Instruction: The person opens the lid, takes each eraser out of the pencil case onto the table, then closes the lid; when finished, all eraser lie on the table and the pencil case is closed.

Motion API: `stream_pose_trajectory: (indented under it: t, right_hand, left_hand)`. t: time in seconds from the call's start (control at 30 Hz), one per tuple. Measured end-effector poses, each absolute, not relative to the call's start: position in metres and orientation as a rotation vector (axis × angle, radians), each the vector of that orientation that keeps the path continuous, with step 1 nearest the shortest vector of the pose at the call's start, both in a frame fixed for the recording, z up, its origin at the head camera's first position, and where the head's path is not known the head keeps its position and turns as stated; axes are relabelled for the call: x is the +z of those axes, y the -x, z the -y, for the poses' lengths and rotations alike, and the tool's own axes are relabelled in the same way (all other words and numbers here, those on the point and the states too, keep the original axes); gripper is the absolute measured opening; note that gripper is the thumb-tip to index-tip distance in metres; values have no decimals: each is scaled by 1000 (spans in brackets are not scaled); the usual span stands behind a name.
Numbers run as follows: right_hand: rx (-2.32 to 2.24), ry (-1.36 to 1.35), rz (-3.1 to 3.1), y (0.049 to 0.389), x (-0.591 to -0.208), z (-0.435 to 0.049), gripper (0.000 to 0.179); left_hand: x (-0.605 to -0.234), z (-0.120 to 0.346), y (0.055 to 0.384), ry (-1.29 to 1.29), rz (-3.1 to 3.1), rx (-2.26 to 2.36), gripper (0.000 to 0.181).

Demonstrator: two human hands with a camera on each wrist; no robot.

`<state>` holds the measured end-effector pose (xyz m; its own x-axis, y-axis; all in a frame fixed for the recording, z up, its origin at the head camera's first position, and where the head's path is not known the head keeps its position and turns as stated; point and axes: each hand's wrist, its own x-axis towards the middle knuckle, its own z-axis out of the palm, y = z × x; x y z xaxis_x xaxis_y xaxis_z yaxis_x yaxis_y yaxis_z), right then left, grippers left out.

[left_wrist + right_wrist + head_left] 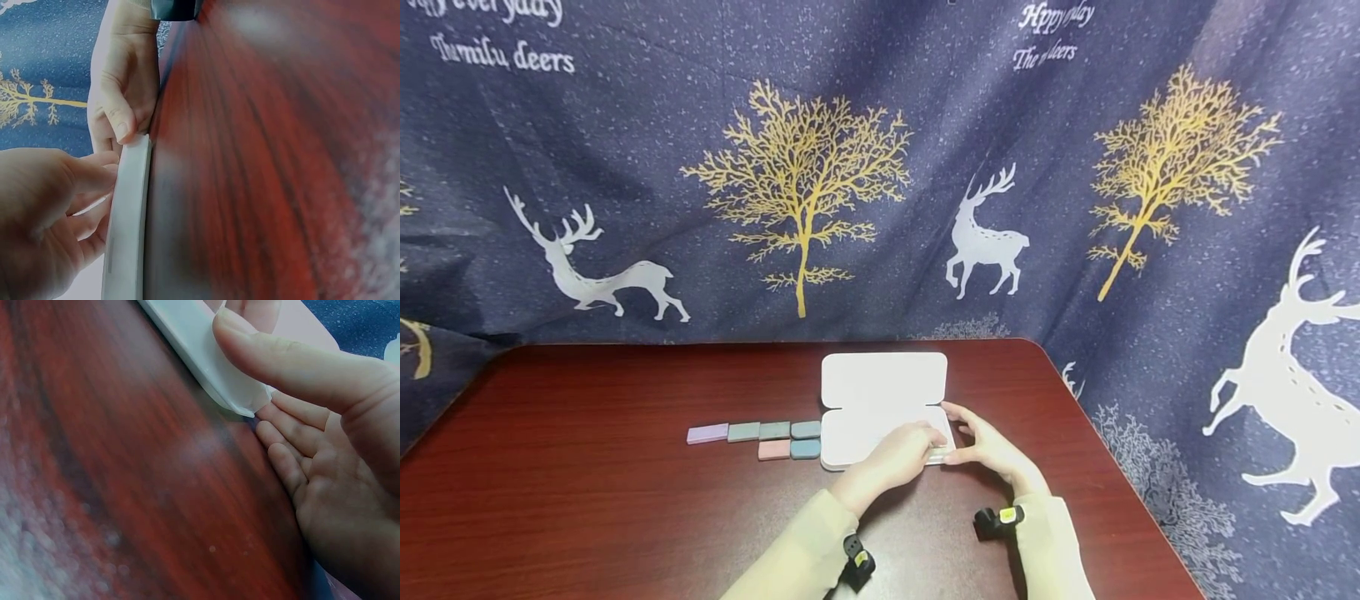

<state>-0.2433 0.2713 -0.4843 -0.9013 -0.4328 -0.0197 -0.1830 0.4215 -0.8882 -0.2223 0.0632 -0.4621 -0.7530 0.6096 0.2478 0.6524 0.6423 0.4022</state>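
A white hinged case (857,437) lies on the table with its lid (883,379) laid back. My left hand (898,450) reaches over the front edge, fingers bent down into the right end of the case. A small pale piece (937,451) shows beneath those fingertips; I cannot tell whether they pinch it. Around the case's right end is my right hand (992,450), thumb at the front corner and fingers along the far side. In the right wrist view, its thumb (275,359) lies over the white wall and the other fingers sit beside the corner.
Left of the case, small flat blocks lie edge to edge: a lilac one (707,434), grey-green ones (743,432), a pink one (774,450) and a blue one (806,449). The dark red table (625,517) ends at a blue curtain (880,167) printed with deer and trees.
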Motion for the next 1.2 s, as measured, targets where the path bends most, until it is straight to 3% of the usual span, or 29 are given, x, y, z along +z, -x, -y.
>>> stream_pose_trajectory:
  t: [0.3,1.2]
  right_hand:
    - [-1477,528,-2425,243,-482,-269,86]
    - [-1480,562,-2437,243,-485,-271,86]
  left_hand:
    - [-460,-64,223,1056,2810,-647,19]
    - [-458,-46,222,1057,2689,-835,20]
